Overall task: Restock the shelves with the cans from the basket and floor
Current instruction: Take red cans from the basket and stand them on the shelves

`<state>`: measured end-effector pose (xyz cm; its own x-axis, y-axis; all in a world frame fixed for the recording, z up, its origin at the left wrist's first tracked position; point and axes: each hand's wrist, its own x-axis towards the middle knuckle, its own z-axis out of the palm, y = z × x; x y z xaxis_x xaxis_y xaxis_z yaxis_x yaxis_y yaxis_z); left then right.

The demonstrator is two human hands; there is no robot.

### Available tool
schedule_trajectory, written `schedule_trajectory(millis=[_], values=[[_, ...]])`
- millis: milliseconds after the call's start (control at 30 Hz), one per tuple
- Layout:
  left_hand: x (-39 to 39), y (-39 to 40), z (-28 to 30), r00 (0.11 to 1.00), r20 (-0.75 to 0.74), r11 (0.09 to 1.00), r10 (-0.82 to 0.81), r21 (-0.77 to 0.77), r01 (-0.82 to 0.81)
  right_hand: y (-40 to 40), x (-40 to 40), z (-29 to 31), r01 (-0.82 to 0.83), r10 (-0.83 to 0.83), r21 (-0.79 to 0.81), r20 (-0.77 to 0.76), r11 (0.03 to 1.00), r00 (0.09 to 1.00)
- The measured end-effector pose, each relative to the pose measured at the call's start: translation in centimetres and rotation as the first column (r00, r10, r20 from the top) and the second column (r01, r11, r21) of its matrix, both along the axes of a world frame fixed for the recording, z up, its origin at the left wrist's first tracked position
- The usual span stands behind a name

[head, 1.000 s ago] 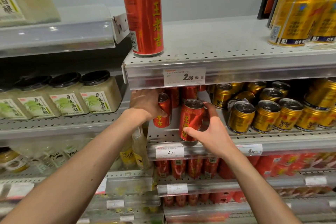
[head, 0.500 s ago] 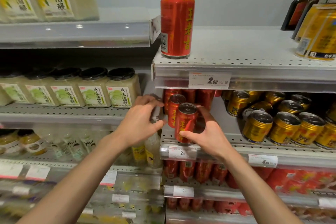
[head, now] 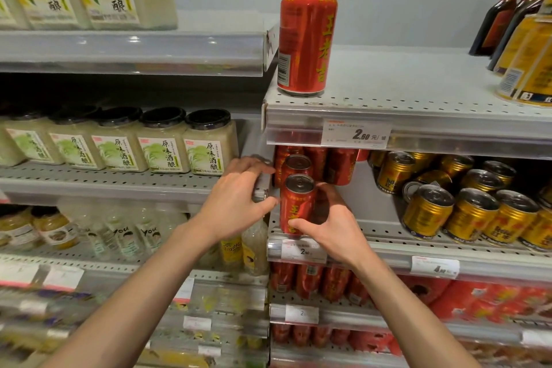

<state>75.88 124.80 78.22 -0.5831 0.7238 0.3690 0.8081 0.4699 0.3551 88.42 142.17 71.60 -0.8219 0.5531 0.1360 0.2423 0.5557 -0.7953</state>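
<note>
- Step, judged: seating front red can (head: 296, 203) on shelf (head: 388, 236).
- Right hand (head: 331, 228) cups can from 4 o'clock.
- Left hand (head: 236, 203), at can's 9 o'clock, grips shelf end.
- Next: release, fetch another can.

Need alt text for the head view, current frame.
Right hand holds a red can at the front of a middle shelf, left hand beside it at the shelf's end. A tall red can stands alone above; gold cans sit right.
</note>
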Motion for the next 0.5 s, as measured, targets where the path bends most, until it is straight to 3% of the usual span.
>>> schedule_trajectory(millis=[233,333,500], values=[[0.0,-0.4,0.3,0.999,0.043,1.000,-0.019,0.022,0.018,-0.1,-0.3,-0.1,-0.048,0.048,-0.037,0.005,0.998,0.999],[0.1,-0.6,0.5,0.994,0.111,0.996,-0.022,0.093,0.012,0.3,0.7,0.2,-0.082,0.077,-0.142,-0.037,0.986,0.996],[1.3,-0.8,0.5,0.950,0.283,0.932,-0.130,0.362,0.019,0.4,5.7,0.2,0.109,-0.157,-0.283,-0.154,0.953,0.975]])
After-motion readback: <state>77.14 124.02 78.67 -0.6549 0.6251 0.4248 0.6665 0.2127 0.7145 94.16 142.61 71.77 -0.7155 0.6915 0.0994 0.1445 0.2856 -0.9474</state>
